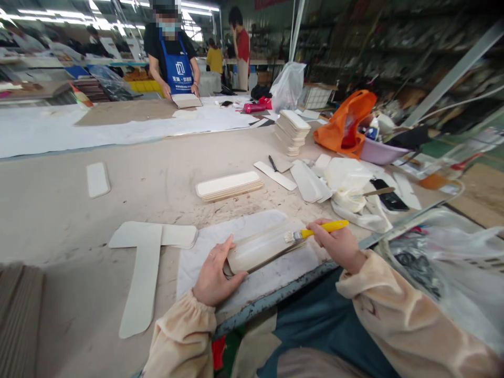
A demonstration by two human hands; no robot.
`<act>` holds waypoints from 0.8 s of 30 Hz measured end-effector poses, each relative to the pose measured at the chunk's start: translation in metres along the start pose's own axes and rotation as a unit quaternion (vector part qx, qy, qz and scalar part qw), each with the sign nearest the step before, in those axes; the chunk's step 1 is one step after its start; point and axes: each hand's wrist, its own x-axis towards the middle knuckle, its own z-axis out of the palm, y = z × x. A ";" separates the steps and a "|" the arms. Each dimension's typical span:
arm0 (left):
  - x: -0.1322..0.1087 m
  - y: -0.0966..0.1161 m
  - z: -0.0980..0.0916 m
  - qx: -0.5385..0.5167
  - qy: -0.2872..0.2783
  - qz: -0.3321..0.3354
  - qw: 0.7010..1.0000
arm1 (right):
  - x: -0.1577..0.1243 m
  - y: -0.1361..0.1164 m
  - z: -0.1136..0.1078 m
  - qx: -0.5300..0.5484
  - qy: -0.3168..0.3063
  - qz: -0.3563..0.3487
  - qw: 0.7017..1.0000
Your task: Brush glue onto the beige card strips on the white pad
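Note:
My right hand is closed round the yellow handle of a paintbrush. The brush's pale bristles touch the right part of a long, off-white panel with a glossy surface, which lies on top of a thin stack. With thumb and fingers, my left hand grips the left end of that stack. Beneath it is a white sheet at the table's front edge. Left of the sheet, several off-white panels lie crossed in a T shape.
Behind the sheet is a stack of long panels, with a taller pile farther back. A crumpled plastic bag, a phone and an orange bag occupy the right. Across the table stands a person in a blue apron.

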 end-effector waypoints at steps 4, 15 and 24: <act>0.000 -0.001 0.001 -0.003 0.002 0.005 1.000 | 0.006 0.003 -0.018 -0.083 0.045 -0.031 0.995; 0.000 0.000 0.000 -0.004 0.008 0.010 1.000 | -0.023 -0.006 0.006 -0.289 0.043 -0.323 0.900; -0.002 -0.004 0.002 -0.011 0.010 0.008 1.000 | -0.073 -0.059 0.071 -0.153 -0.057 -0.406 0.899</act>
